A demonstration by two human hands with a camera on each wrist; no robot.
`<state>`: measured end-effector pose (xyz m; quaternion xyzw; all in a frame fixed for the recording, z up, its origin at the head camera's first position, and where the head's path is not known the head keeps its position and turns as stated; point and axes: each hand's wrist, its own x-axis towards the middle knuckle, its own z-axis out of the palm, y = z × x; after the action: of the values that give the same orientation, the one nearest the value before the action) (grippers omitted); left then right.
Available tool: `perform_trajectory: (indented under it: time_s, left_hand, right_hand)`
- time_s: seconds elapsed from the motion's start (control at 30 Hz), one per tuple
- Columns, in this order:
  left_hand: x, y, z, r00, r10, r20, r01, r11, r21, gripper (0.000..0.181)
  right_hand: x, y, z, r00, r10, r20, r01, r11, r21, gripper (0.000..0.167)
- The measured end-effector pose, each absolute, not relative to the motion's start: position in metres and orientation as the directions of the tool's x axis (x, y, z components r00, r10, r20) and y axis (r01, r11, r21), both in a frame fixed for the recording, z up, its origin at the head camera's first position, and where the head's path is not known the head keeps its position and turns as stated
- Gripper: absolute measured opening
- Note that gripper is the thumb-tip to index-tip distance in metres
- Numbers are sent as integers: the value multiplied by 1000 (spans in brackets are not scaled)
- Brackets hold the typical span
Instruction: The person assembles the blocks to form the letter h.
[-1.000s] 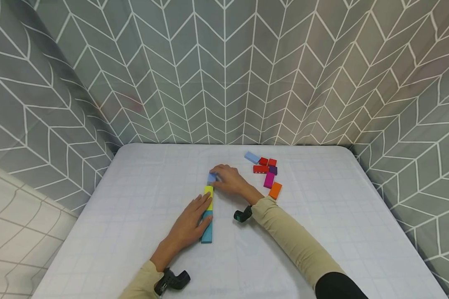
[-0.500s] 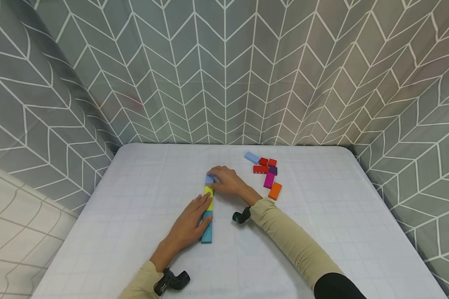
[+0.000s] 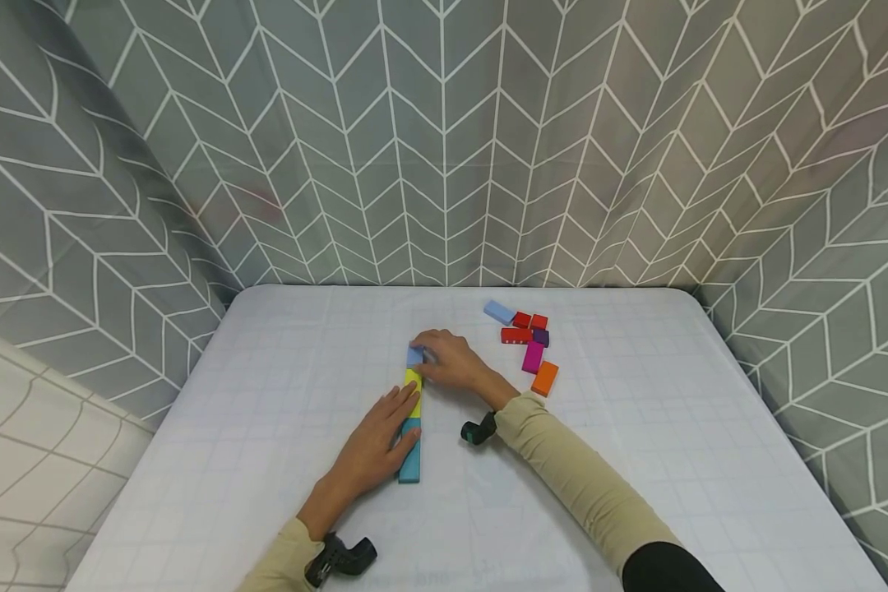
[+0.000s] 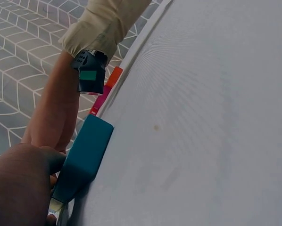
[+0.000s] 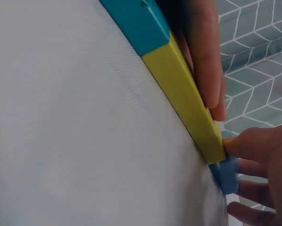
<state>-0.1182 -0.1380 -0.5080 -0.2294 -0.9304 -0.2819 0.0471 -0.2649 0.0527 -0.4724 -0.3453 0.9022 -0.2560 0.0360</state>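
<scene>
Left hand point(image 3: 371, 442) flat on yellow block point(image 5: 186, 106), right hand point(image 3: 450, 360) curled round blue block point(image 5: 229, 179), green patch point(image 4: 88, 75) on wrist camera point(image 4: 92, 60)

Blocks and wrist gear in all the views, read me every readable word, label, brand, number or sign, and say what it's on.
None can be read.
Right-wrist device: tiny marks, too blurred to read.
Teal block: dark mark, too small to tell.
Long red block: pale dots, no lettering I can make out.
</scene>
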Motion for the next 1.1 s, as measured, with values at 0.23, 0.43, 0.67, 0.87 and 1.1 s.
perform_trajectory:
  time_s: [0.23, 0.43, 0.67, 0.87, 1.1]
  left_hand:
    - [-119, -138, -508, -889, 401, 223, 457, 735, 501, 61]
    - [-120, -138, -509, -888, 399, 227, 458, 737, 497, 61]
    - [-119, -139, -510, -890, 395, 228, 455, 736, 501, 61]
    - [-118, -139, -510, -884, 403, 237, 466, 725, 507, 60]
    - [-119, -139, -509, -883, 400, 246, 469, 727, 501, 60]
  right_hand:
    - [-262, 53, -471, -763, -637, 113, -602, 636, -483, 43]
    - [-260, 55, -471, -771, -628, 107, -591, 642, -489, 43]
    - [-260, 61, -472, -779, -620, 99, -581, 651, -489, 44]
    - [-263, 69, -470, -764, -629, 141, -614, 643, -459, 42]
    - [-269, 78, -472, -788, -599, 142, -589, 666, -458, 44]
